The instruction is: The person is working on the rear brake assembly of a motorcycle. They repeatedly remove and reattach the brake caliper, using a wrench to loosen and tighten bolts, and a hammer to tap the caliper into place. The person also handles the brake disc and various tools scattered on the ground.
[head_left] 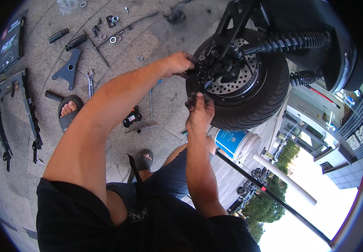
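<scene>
Wheel (242, 87), left hand (180, 64) and right hand (200, 110) at its brake (218, 69), each grip unclear, spanner (90, 84) on stone paving (159, 40), building (337, 152) beyond

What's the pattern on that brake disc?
The brake disc is silvery, dotted with small round holes; the head view shows it.

You have one left hand (180, 64) and one right hand (200, 111) at one wheel (274, 86) with one brake disc (223, 89), two coil springs (299, 41) and one bucket (248, 147) to the right, and, to the left, one wrench (90, 84), one three-armed plate (66, 74), one dark box (11, 46) and, near you, two sandals (66, 123).
</scene>
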### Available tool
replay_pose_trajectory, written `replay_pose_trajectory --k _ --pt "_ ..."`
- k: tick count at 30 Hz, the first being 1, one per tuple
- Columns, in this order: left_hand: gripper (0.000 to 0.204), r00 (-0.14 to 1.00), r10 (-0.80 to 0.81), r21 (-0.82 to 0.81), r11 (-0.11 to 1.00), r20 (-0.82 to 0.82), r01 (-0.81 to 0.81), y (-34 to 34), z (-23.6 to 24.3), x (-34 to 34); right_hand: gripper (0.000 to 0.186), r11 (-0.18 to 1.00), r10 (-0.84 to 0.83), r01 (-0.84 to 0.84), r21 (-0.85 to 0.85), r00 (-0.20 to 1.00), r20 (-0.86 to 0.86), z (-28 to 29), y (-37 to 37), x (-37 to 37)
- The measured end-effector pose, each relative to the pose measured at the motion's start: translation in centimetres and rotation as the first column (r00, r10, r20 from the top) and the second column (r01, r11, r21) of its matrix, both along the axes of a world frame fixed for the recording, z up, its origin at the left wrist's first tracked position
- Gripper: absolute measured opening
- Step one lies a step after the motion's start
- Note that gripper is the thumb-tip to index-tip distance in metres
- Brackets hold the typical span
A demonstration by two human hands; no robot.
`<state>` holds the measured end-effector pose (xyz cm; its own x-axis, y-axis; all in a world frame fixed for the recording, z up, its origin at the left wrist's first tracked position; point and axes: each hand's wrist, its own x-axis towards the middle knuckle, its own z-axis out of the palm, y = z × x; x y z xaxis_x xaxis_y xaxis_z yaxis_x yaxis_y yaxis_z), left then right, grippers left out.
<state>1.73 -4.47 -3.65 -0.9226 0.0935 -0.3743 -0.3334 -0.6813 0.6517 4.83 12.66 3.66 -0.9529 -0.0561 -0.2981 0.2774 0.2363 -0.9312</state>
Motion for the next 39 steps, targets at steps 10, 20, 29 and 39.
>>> replay_pose_trajectory --k 10,20,29,39 --pt "0.038 0.999 0.03 -0.015 0.999 0.024 -0.03 0.5 -0.3 0.4 0.01 1.0 -0.002 0.002 0.018 1.0 0.009 -0.5 0.1 -0.2" --pt "0.037 0.999 0.034 -0.017 0.999 0.005 -0.034 1.0 -0.4 0.5 0.017 1.0 -0.026 0.027 -0.011 0.999 0.02 1.0 0.0 -0.3" --pt "0.032 0.991 0.126 0.058 0.99 0.034 -0.127 1.1 0.2 0.7 0.012 0.999 0.006 -0.007 -0.039 0.999 -0.032 0.9 0.2 -0.2" --pt "0.034 0.977 0.204 0.099 0.973 0.064 -0.209 1.5 0.8 -0.1 0.015 0.998 0.05 -0.055 -0.035 0.99 -0.129 1.4 -0.4 -0.9"
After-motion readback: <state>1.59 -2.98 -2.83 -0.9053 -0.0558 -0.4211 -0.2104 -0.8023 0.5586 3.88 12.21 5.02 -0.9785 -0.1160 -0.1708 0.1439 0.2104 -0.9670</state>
